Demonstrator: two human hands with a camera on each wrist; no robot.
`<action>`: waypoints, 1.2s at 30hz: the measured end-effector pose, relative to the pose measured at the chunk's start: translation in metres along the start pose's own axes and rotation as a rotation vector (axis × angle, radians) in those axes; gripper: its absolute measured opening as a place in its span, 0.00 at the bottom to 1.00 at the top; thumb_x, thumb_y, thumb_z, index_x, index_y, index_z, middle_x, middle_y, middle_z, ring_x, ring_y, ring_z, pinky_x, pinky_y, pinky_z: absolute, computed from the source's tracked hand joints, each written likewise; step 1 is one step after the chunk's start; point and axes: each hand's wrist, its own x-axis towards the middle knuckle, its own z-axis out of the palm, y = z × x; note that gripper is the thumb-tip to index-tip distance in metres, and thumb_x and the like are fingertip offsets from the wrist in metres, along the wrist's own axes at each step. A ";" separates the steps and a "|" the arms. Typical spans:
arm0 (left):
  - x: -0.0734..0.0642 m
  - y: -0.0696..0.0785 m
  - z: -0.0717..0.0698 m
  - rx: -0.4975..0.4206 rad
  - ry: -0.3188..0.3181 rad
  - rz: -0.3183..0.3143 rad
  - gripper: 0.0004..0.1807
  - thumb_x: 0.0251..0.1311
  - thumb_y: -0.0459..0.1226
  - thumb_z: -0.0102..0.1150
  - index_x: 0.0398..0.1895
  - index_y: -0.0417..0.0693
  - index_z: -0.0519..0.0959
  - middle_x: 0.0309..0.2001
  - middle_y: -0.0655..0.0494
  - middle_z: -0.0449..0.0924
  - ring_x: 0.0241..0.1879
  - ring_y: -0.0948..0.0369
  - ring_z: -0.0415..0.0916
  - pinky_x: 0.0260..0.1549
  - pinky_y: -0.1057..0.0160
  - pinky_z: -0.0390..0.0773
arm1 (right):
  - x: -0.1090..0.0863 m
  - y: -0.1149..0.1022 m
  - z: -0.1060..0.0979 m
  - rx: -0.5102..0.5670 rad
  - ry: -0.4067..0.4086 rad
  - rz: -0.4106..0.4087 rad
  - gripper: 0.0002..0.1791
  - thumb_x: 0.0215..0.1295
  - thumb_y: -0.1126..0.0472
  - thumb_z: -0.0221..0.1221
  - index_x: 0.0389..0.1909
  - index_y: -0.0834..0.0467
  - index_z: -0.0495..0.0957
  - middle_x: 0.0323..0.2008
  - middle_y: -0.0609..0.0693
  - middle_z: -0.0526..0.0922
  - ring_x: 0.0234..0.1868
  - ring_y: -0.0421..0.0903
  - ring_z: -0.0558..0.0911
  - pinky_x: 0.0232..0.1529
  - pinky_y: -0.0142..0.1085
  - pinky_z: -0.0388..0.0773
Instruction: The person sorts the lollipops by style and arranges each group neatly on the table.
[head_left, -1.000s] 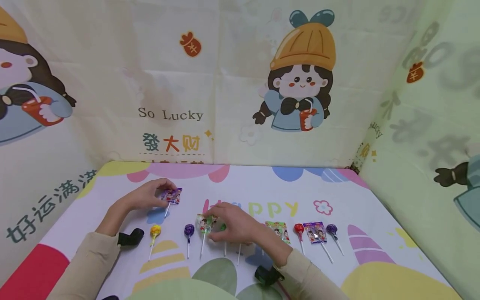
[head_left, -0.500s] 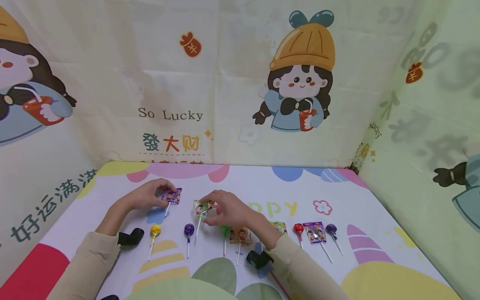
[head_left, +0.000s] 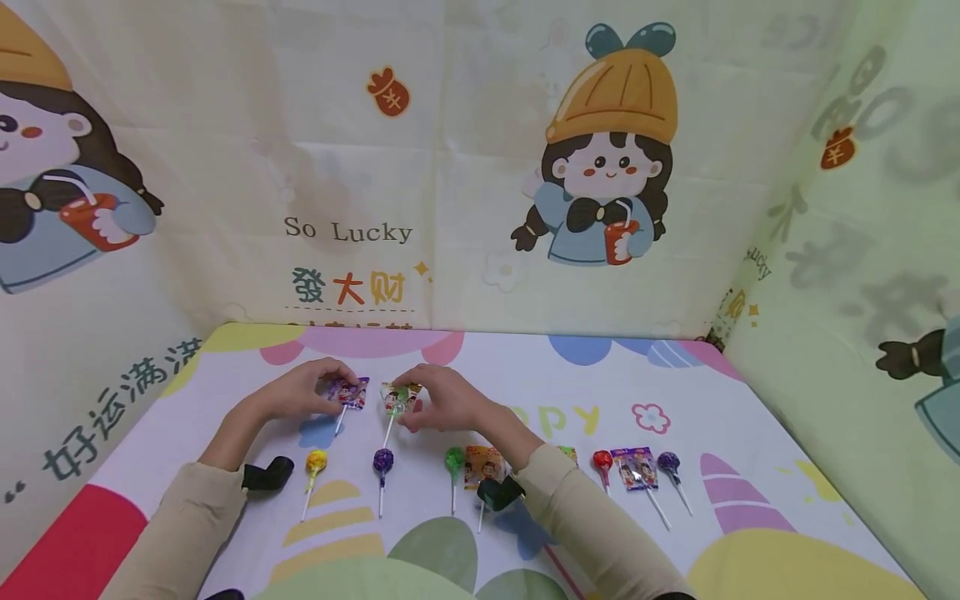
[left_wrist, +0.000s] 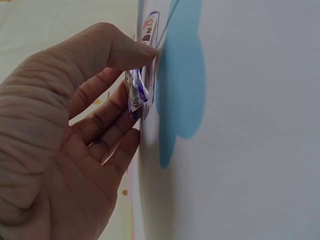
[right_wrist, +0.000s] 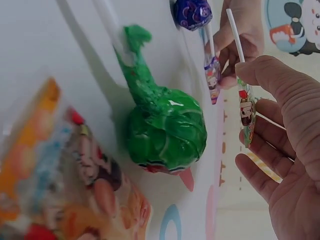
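Note:
Between thumb and fingers, my left hand [head_left: 296,393] pinches a lollipop in a flat purple wrapper [head_left: 355,393], low over the table's far left part. The left wrist view shows the thumb pressing that purple wrapper [left_wrist: 135,90] near the table surface. Just to the right, my right hand [head_left: 450,402] pinches a lollipop in a flat green wrapper [head_left: 394,397], its stick pointing toward me. In the right wrist view this green-wrapped lollipop [right_wrist: 246,114] looks raised off the table. A small gap separates the two lollipops.
Nearer me lies a row of lollipops: yellow [head_left: 316,461], round purple [head_left: 383,461], green [head_left: 454,460], orange-wrapped [head_left: 480,463], red [head_left: 602,461], flat purple-wrapped [head_left: 634,468] and dark purple [head_left: 669,462]. My right forearm mostly covers another green wrapper [head_left: 567,452]. Printed cloth walls surround the table.
My right hand has carried the green-wrapped lollipop from the row away from me and leftward, close to the purple-wrapped one. The left hand has kept its place and hold.

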 end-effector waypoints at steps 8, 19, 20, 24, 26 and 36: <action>0.000 0.001 0.000 -0.009 -0.003 -0.017 0.21 0.56 0.34 0.74 0.53 0.48 0.80 0.56 0.50 0.80 0.59 0.47 0.73 0.66 0.37 0.68 | 0.015 0.004 0.002 0.003 -0.005 0.036 0.28 0.63 0.53 0.71 0.63 0.54 0.80 0.59 0.47 0.83 0.55 0.39 0.78 0.58 0.29 0.75; -0.002 0.001 0.001 -0.004 0.004 -0.016 0.21 0.56 0.34 0.74 0.53 0.49 0.80 0.56 0.50 0.80 0.59 0.47 0.72 0.66 0.37 0.69 | 0.029 0.016 0.013 0.041 -0.033 0.126 0.27 0.63 0.52 0.72 0.62 0.52 0.80 0.59 0.44 0.83 0.55 0.37 0.78 0.61 0.29 0.75; -0.001 0.001 0.001 -0.005 0.004 -0.015 0.21 0.56 0.34 0.74 0.53 0.48 0.80 0.56 0.50 0.80 0.59 0.47 0.72 0.66 0.37 0.69 | 0.031 0.017 0.013 0.033 -0.035 0.126 0.27 0.63 0.52 0.72 0.62 0.52 0.80 0.60 0.44 0.82 0.55 0.37 0.78 0.61 0.29 0.74; 0.000 0.002 0.000 -0.007 0.001 -0.013 0.21 0.56 0.34 0.74 0.53 0.48 0.80 0.55 0.50 0.80 0.59 0.47 0.73 0.65 0.37 0.69 | 0.036 0.016 0.014 0.019 -0.043 0.133 0.28 0.63 0.52 0.72 0.63 0.51 0.79 0.61 0.44 0.82 0.58 0.38 0.77 0.63 0.31 0.73; 0.000 0.002 -0.001 0.001 0.003 -0.008 0.21 0.56 0.34 0.74 0.53 0.48 0.80 0.55 0.51 0.80 0.59 0.48 0.73 0.65 0.37 0.69 | 0.038 0.016 0.015 0.018 -0.050 0.139 0.28 0.63 0.52 0.72 0.64 0.50 0.79 0.61 0.43 0.81 0.58 0.38 0.77 0.64 0.31 0.73; -0.001 0.003 0.001 -0.001 0.006 -0.006 0.21 0.55 0.33 0.74 0.52 0.49 0.80 0.54 0.51 0.81 0.58 0.48 0.73 0.65 0.38 0.70 | 0.044 0.015 0.021 0.011 -0.070 0.154 0.27 0.63 0.53 0.72 0.63 0.51 0.80 0.60 0.44 0.82 0.56 0.39 0.77 0.63 0.30 0.73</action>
